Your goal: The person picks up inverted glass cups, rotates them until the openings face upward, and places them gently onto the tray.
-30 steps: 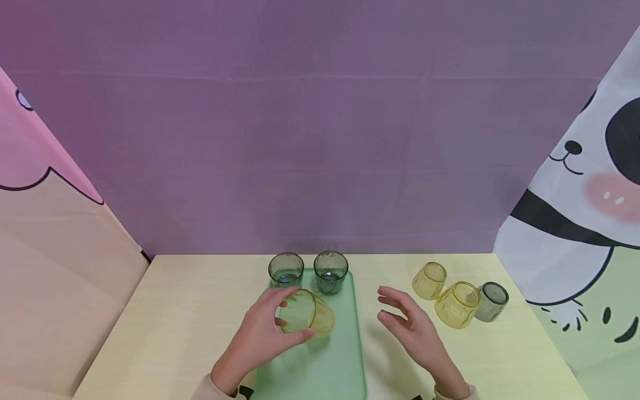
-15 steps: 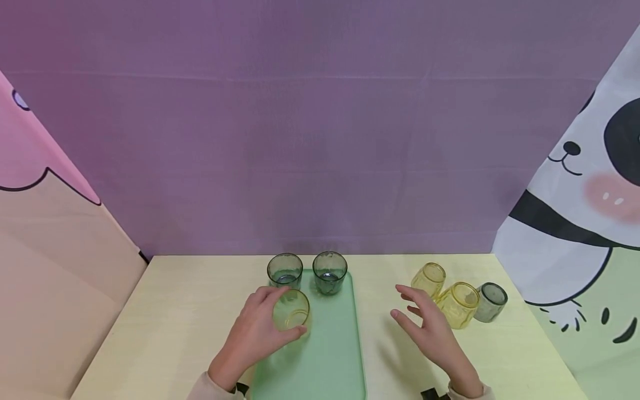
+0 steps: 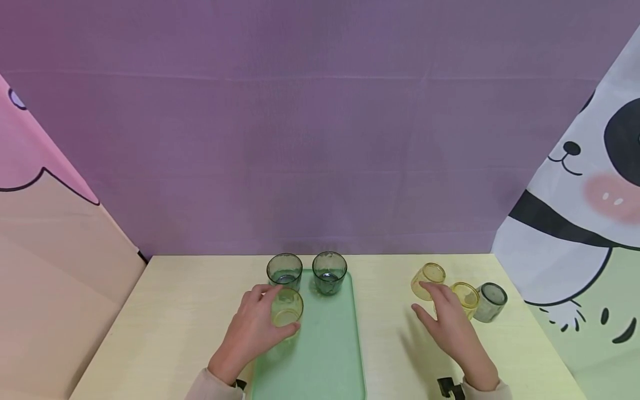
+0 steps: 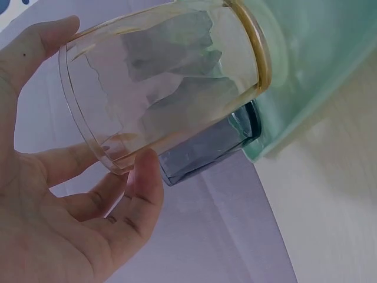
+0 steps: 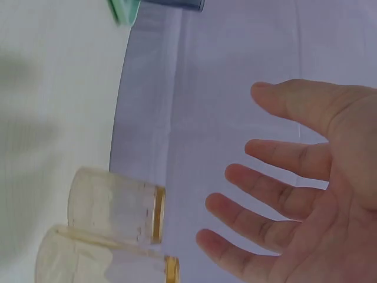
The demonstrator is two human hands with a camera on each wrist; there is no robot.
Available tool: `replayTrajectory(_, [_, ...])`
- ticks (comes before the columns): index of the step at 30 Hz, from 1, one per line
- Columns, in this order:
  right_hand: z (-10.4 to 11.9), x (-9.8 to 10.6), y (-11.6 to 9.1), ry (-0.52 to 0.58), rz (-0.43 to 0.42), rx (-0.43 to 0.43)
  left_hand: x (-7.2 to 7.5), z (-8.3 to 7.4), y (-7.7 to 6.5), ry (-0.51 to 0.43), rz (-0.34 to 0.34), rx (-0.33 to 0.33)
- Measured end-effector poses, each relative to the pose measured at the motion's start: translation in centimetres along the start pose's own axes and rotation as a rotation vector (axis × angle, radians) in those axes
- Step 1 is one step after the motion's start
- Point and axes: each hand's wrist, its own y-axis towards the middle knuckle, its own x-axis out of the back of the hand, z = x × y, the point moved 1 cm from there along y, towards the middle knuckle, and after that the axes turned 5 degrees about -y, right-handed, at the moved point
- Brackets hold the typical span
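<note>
My left hand [image 3: 255,328] holds a clear yellow drinking glass [image 3: 287,311] near its rim, thumb on one side and fingers on the other. The glass is upright on the left part of the green tray [image 3: 330,355], just in front of a smoky grey glass [image 3: 285,271]. In the left wrist view the yellow glass [image 4: 171,76] shows its thick base against the tray. My right hand [image 3: 452,328] is spread and holds nothing. It hovers beside two upside-down yellow glasses, the back one [image 3: 426,273] and the front one [image 3: 469,297], partly covering the front one.
A second smoky glass [image 3: 330,272] stands upright on the tray's back right. An upside-down grey glass [image 3: 492,303] stands right of the yellow ones. A purple cloth [image 3: 320,139] hangs behind the table [image 3: 165,333], with printed cloths at both sides.
The left hand has brought the yellow glass from a tilt to upright, lowering it leftward onto the tray. The right hand has moved right, toward the upside-down yellow glasses.
</note>
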Motion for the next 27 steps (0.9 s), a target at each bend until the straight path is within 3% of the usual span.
replayTrajectory(4, [-0.8,0.4,0.1,-0.063,-0.005,-0.015,-0.2,0.3,0.0,0.007,0.006,0.01])
replayTrajectory(13, [-3.0,1.3,0.4,-0.296,-0.11,0.008,-0.4,0.5,0.2,0.008,0.014,0.02])
replayTrajectory(21, [-4.1,2.0,0.3,-0.346,0.064,-0.206,-0.6,0.5,0.2,0.017,0.018,0.018])
replayTrajectory(27, [-4.8,2.1,0.4,-0.348,0.144,-0.256,-0.6,0.5,0.2,0.018,0.019,0.017])
